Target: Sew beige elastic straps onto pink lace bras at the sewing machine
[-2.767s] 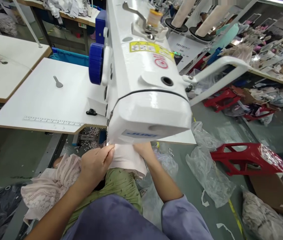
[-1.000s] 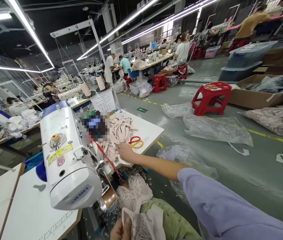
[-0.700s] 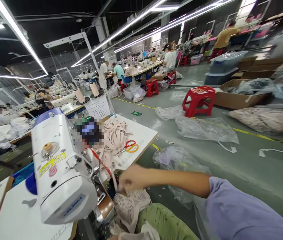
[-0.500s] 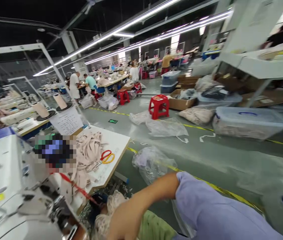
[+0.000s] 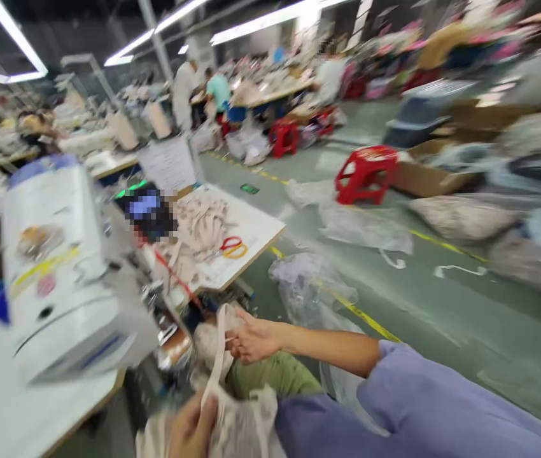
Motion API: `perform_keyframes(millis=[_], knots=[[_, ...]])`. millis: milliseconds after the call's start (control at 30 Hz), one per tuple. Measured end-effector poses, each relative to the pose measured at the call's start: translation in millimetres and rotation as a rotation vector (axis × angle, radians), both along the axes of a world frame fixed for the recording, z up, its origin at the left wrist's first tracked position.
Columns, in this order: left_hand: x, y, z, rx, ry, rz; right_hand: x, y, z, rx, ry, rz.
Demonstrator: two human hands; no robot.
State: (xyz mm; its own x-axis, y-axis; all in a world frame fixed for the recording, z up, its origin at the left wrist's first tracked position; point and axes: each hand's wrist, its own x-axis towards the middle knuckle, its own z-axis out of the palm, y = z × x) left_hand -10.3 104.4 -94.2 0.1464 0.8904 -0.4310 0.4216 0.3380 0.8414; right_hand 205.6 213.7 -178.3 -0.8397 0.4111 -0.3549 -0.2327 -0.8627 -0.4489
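My left hand (image 5: 193, 427) grips a pale beige garment (image 5: 239, 425) in my lap, thumb on top, at the bottom of the view. From there a narrow strap (image 5: 217, 356) of the garment runs up in a loop. My right hand (image 5: 257, 338) has its fingers curled at the upper end of this strap, palm turned partly up. More bunched pale fabric (image 5: 207, 346) hangs beside my right hand, between the sewing machine (image 5: 77, 273) and my green-clad leg (image 5: 280, 375). Blur hides the finer detail of the garment.
On the white table (image 5: 263, 222) lie a heap of beige strips (image 5: 206, 219) and scissors (image 5: 233, 248) with red and yellow handles. A red stool (image 5: 368, 175), clear plastic bags (image 5: 309, 280) and a carton (image 5: 426, 172) stand or lie on the floor. Co-workers are farther back.
The view has turned left and down, bringing more of the sewing machine in. My left hand and the garment have come into sight. My right arm has stretched out, its fingers now at the strap.
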Motion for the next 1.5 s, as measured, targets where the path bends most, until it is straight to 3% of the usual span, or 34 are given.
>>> perform_keyframes(millis=[67,167,267,333,400,467,567,633,700,800,900,967,1033,1133,1233,1333,1500], knots=[[0,-9,-9.1,-0.002,-0.034,0.102,-26,-35,-6.7,0.019,0.0,0.083],[2,-10,-18.8,-0.032,-0.156,0.157,-50,-55,-1.6,0.073,-0.032,-0.014],[3,-8,-18.3,-0.032,-0.186,0.21,-55,-41,7.8,0.09,-0.13,-0.162],[0,-8,-14.0,0.009,-0.116,0.233,-48,-25,13.6,0.123,-0.184,-0.296],[-3,-9,-10.4,0.06,-0.026,0.233,-38,-14,20.1,0.177,-0.198,-0.326],[-5,-9,-9.3,0.099,0.048,0.213,-31,-11,28.4,0.323,-0.207,-0.214],[-6,-7,-9.9,0.129,0.118,0.182,-33,-16,44.1,0.707,-0.242,0.005],[-7,-5,-9.3,0.143,0.148,0.164,-39,-22,54.6,0.933,-0.309,0.033],[-7,-4,-8.3,0.192,0.166,0.142,-45,-25,62.4,1.054,-0.345,-0.002],[-5,-7,-12.5,0.31,0.111,0.124,-51,-26,67.1,1.084,-0.282,-0.083],[1,-17,-27.8,0.394,0.065,0.233,-52,-21,66.3,0.985,-0.262,-0.138],[4,-22,-37.9,0.489,0.123,0.336,-52,-12,65.5,0.901,-0.284,-0.1],[2,-22,-40.7,0.645,0.22,0.315,-52,0,65.1,0.847,-0.303,-0.037],[-9,-8,-28.5,0.812,0.357,0.127,-54,26,63.2,0.777,-0.318,-0.047],[-20,10,-9.5,0.707,0.397,0.153,-62,52,59.9,0.803,-0.338,-0.102],[-24,20,3.3,0.542,0.341,0.236,-75,69,59.1,1.024,-0.415,-0.15],[-24,23,13.3,0.39,0.272,0.251,-97,81,59.1,1.46,-0.561,-0.293]])
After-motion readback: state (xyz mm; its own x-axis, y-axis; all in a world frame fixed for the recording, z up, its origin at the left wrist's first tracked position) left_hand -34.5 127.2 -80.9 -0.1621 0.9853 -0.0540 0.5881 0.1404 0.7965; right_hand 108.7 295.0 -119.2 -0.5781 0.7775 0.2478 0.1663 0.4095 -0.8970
